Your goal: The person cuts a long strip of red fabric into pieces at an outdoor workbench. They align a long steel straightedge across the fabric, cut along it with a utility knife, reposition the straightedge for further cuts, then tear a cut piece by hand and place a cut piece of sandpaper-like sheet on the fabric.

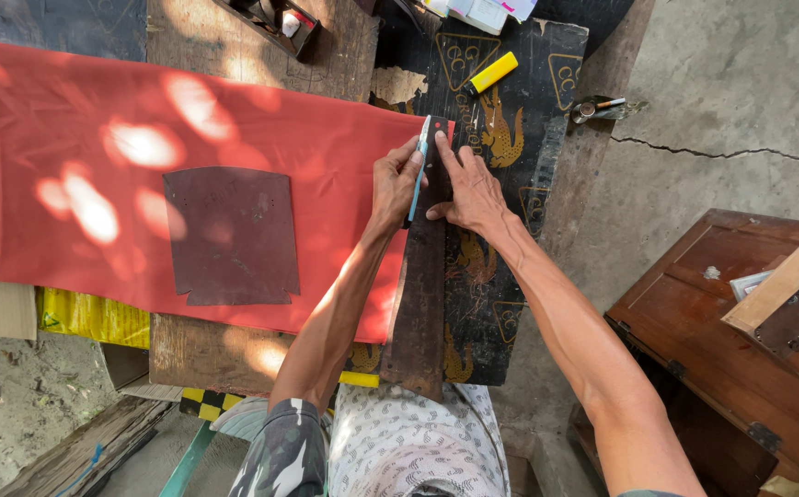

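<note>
The large sheet of red fabric (142, 120) lies flat across the worn wooden workbench (206, 354), covering the view from 9 o'clock to the centre, dappled with sunlight. On it, at about 8 o'clock of the hands, rests a dark brown, roughly square leather template with notched lower corners (232, 235), well apart from both hands. The left hand (394, 184) extends from a bare forearm rising from 6 o'clock; its fingers are closed around a slim light-blue utility knife (419, 166), held steeply with the tip toward 12 o'clock, at the right edge of the fabric. Just beside the knife, at its 3 o'clock, a long, rusty dark-brown metal straightedge (420, 304) runs from 12 toward 6 o'clock along the fabric edge. The right hand (473, 189) presses flat on the top portion of the straightedge, fingers spread and extended toward 11 o'clock, not closed around anything. Beneath lies a black board printed with gold figures (510, 184). A yellow rectangular block (493, 72) lies at 1 o'clock, apart from the hands.
</note>
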